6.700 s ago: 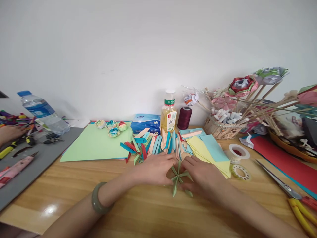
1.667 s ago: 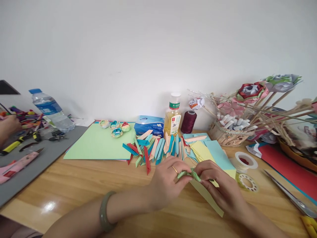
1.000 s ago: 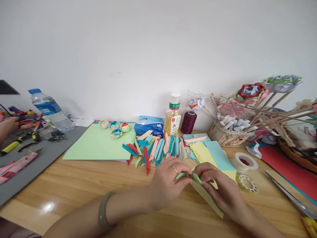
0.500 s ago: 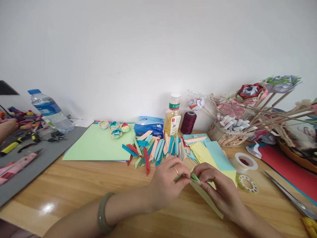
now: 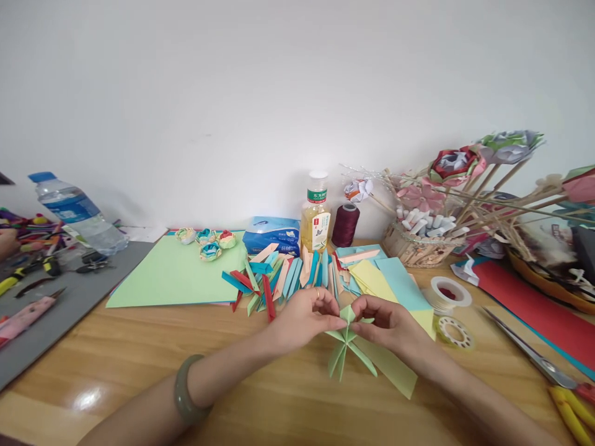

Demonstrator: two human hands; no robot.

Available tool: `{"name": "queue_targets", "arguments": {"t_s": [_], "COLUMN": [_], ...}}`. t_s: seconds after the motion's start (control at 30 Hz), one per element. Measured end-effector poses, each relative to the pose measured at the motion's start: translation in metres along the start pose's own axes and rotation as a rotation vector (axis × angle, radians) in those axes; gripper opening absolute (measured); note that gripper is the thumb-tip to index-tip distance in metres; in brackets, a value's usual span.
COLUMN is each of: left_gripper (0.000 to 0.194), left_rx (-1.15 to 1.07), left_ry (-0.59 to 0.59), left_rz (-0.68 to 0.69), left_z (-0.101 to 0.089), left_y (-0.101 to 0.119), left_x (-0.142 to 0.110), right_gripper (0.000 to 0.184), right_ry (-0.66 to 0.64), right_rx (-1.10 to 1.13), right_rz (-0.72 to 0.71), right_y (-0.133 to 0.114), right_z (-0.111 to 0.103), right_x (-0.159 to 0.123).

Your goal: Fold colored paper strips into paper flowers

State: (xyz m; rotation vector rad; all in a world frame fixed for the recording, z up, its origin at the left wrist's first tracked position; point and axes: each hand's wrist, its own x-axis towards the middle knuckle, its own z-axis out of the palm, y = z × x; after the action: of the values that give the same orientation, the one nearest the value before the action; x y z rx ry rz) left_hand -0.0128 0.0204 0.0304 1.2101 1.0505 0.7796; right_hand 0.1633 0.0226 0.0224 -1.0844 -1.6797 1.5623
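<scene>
Both of my hands pinch a light green folded paper flower (image 5: 348,337) near its centre, above the front of the table. Its narrow petals fan outward, several of them pointing down toward me. My left hand (image 5: 310,316), with a ring and a bangle on the wrist, grips the flower's upper left side. On the upper right side, the thumb and fingers of my right hand (image 5: 389,322) close on it. Beneath the right hand lies a pale yellow-green paper strip (image 5: 395,368). Just beyond the hands is a pile of folded coloured paper strips (image 5: 288,275).
Small paper flowers (image 5: 209,250) rest on green paper sheets (image 5: 171,285). A tissue pack (image 5: 272,235), a tea bottle (image 5: 315,217) and a thread spool (image 5: 346,226) stand behind. At right are scissors (image 5: 534,353), tape rolls (image 5: 450,294) and a basket (image 5: 418,246). Someone's hand (image 5: 6,241) shows far left.
The green paper, a narrow bundle between my fingers before, is now spread into a star-like flower. Both hands have turned, with fingertips now above its centre. The view has shifted slightly.
</scene>
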Motion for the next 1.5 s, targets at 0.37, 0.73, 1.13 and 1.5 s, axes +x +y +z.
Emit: {"name": "queue_targets", "arguments": {"t_s": [0.37,0.73,1.13,1.5], "left_gripper": [0.024,0.014,0.012,0.008], "left_rx": [-0.141,-0.136,-0.045,0.024], "left_ry": [-0.124,-0.094,-0.096,-0.027], "left_rz": [-0.183,-0.224,-0.172,-0.144], "left_z": [-0.004,-0.005,-0.003,0.003], "left_y": [-0.008,-0.009,-0.003,0.002], "left_x": [0.004,0.005,0.004,-0.005], "right_gripper": [0.01,0.008,0.015,0.024], "right_ry": [-0.006,-0.036,-0.032,0.101], "right_rx": [-0.017,-0.004,0.036,-0.2], "right_rz": [0.051,0.066,0.009,-0.092], "right_y": [0.014,0.018,0.016,-0.014], "right_z": [0.004,0.002,0.001,-0.021], "right_x": [0.003,0.006,0.005,-0.001]}}
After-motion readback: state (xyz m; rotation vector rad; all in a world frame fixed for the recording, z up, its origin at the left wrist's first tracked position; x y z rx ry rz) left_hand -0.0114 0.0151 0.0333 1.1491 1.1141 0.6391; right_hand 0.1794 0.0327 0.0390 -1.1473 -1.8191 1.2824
